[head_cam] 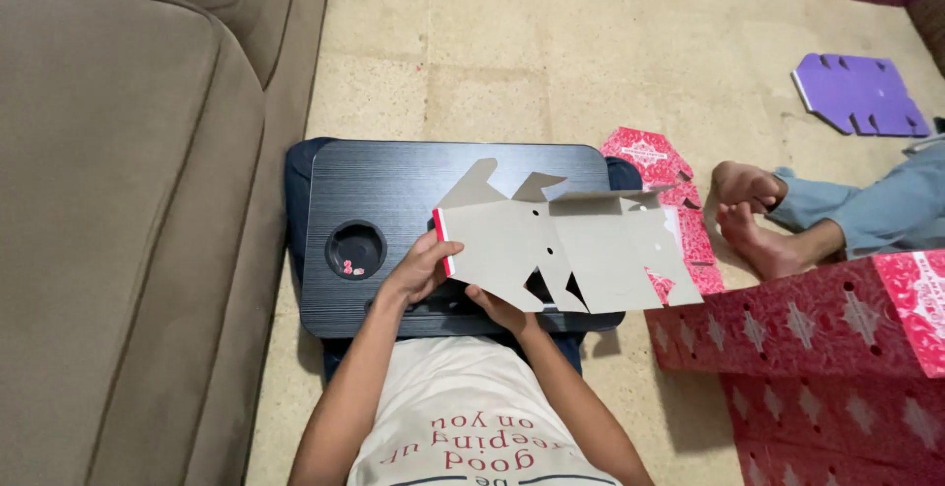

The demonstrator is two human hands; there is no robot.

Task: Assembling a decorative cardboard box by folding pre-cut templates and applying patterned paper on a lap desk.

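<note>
- The flat die-cut box blank (566,250), grey side up with a red edge at its left end, is held just above the black lap desk (394,181), its long axis running left to right across your view
- The blank stretches away to the right of both your hands; its right end reaches past the desk edge over a red patterned carton flat (655,156) lying on the floor
- Your left hand (421,269) is at the blank's left end, fingers closed narrowly on the red edge, thumb on top
- Your right hand (502,311) sits under the lower edge near the left-middle, fingers curled up against the board; how tightly it pinches you cannot tell from here
- Both hands are on the left half, so the right half of the blank hangs unsupported
- The desk has a round cup recess (354,250) to the left of your left hand, with small pink bits in it
- Further out: a brown sofa (128,200) on the left, a stack of red patterned boxes (797,333) at lower right, another person's bare feet (753,215) just beyond it, and a purple carton blank (861,92) on the tiled floor well apart at upper right
</note>
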